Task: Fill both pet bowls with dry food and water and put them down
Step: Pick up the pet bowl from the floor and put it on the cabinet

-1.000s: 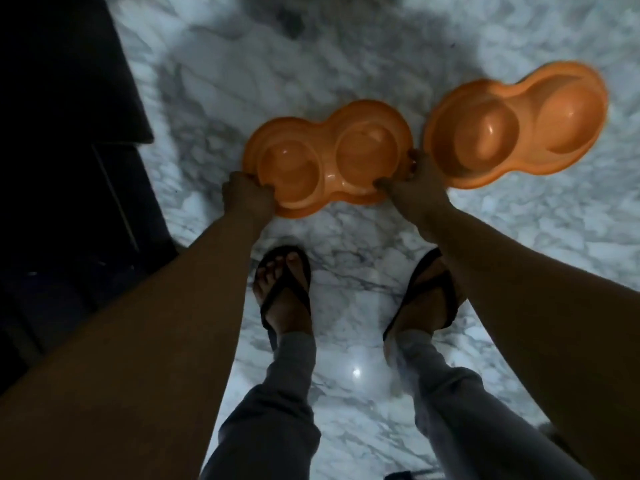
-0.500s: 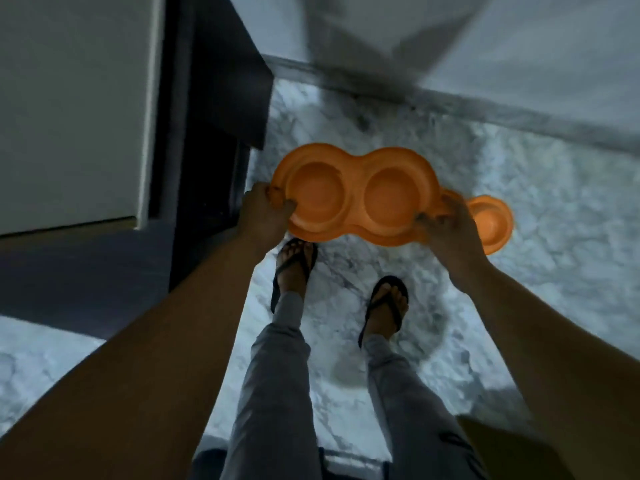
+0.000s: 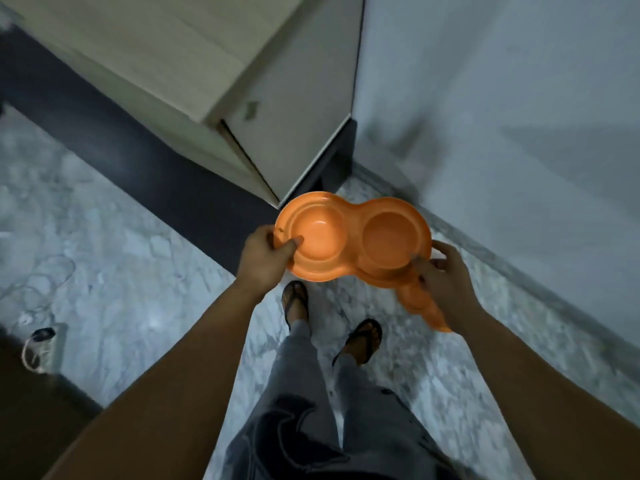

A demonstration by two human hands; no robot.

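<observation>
The left hand grips the nine o'clock end of the upper orange double bowl, thumb hooked over the rim into the left well and the other fingers curled underneath. The right hand holds the four o'clock end of that same bowl, thumb lying on the rim beside the right well, and its fingers also wrap a second orange double bowl, which hangs tilted beneath the palm and trails off toward five o'clock. The upper bowl is held nearly level in the air between the two hands, both of its round wells facing up and holding no food or water; the second bowl is mostly hidden by the right hand and the first, so its wells cannot be seen. Below the bowls, at six o'clock, stand two feet in dark sandals and grey trousers on a pale marble floor. At eleven o'clock rises a light cabinet on a dark base, and a plain wall fills the two o'clock side.
</observation>
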